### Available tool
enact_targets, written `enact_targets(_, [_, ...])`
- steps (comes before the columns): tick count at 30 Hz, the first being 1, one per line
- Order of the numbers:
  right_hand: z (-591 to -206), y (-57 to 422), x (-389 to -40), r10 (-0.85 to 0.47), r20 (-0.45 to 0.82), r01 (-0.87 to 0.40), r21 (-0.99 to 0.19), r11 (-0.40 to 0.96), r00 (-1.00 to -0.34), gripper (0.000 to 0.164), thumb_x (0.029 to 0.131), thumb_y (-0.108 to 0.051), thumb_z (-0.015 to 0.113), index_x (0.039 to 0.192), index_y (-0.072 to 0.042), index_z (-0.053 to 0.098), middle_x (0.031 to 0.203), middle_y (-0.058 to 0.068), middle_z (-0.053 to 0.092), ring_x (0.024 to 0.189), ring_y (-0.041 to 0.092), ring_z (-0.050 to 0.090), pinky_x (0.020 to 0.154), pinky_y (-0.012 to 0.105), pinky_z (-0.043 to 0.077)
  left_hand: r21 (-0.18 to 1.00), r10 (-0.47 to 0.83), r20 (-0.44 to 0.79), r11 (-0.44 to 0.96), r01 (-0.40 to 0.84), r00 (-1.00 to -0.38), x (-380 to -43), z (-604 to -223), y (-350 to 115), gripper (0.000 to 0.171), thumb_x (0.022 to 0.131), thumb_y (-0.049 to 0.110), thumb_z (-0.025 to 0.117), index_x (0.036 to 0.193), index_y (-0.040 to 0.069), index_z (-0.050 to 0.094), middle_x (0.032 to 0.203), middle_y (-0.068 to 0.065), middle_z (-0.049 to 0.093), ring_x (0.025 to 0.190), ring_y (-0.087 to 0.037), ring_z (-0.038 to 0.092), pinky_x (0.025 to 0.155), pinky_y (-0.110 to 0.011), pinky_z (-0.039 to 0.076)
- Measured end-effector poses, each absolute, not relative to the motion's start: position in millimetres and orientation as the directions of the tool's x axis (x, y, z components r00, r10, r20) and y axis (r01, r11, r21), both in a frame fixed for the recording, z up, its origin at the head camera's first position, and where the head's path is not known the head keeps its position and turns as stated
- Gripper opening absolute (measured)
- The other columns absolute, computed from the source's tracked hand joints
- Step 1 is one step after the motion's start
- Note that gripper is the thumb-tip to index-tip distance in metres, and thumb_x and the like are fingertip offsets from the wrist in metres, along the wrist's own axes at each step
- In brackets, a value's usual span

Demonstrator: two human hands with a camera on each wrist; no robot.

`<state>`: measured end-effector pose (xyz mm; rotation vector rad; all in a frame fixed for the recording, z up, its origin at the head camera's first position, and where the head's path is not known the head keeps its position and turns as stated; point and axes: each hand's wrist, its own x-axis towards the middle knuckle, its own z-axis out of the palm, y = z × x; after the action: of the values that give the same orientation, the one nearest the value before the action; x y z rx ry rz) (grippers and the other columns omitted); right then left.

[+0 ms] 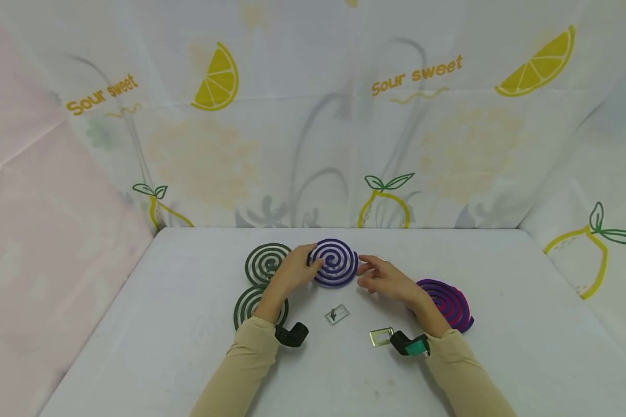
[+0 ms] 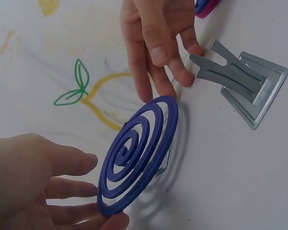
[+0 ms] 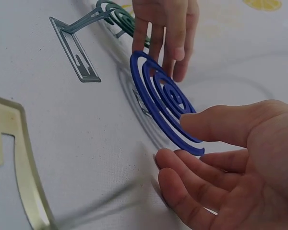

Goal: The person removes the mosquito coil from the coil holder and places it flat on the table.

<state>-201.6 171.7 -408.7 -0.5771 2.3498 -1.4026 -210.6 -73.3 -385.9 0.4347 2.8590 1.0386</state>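
Note:
A blue mosquito coil (image 1: 331,259) sits raised off the table, tilted in both wrist views, with part of a metal stand (image 2: 162,166) showing beneath it. My left hand (image 1: 294,270) is at the coil's left edge, thumb and fingers loosely spread; whether the fingertips touch the rim I cannot tell. Opposite, my right hand (image 1: 387,281) has relaxed fingers at the right rim, its thumb (image 3: 211,127) overlapping the coil in the right wrist view. Two green coils (image 1: 269,245) lie by the left hand and forearm. Nearer the front is a silver coil stand (image 1: 337,314).
Purple and pink coils (image 1: 448,304) lie stacked beside the right forearm. A gold-coloured stand (image 1: 381,336) rests near the right wrist camera (image 1: 410,344). Behind the white table (image 1: 161,347) hangs a lemon-printed cloth (image 1: 313,133), with more cloth at both sides.

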Motion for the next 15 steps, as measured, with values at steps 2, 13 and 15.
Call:
enact_targets(2, [-408.8,171.5,-202.0,-0.502,-0.08,-0.173,-0.883,0.437,-0.861,0.064,0.09,-0.012,0.059,0.141,0.011,0.028,0.123,0.029,0.052,0.091,0.026,0.062,0.068,0.03,0.05,0.642,0.276,0.03,0.731,0.23,-0.961,-210.4,-385.5,-73.5,0.049,0.094,0.021,0.056,0.136,-0.003,0.047,0.136,-0.022,0.051,0.129,-0.036,0.046,0.108,-0.047,0.036])
enact_targets(13, [-411.1,169.6,-201.0,-0.495,-0.034,-0.189,-0.9,0.394,-0.868,0.067,0.089,-0.009,0.062,0.142,0.011,0.027,0.124,0.029,0.049,0.11,0.038,0.056,0.074,0.023,0.052,0.638,0.247,0.045,0.739,0.218,-0.968,-210.9,-385.4,-73.8,0.046,0.093,0.019,0.058,0.134,0.0,0.05,0.128,-0.021,0.057,0.1,-0.03,0.061,0.087,-0.044,0.049])
enact_targets(15, [-411.6,169.3,-200.6,-0.487,-0.027,-0.188,-0.903,0.387,-0.873,0.067,0.089,-0.009,0.062,0.142,0.011,0.026,0.125,0.029,0.048,0.111,0.039,0.055,0.074,0.023,0.052,0.637,0.245,0.056,0.738,0.223,-0.968,-211.3,-385.7,-73.9,0.045,0.093,0.018,0.058,0.133,0.0,0.051,0.127,-0.02,0.058,0.099,-0.029,0.061,0.085,-0.042,0.05])
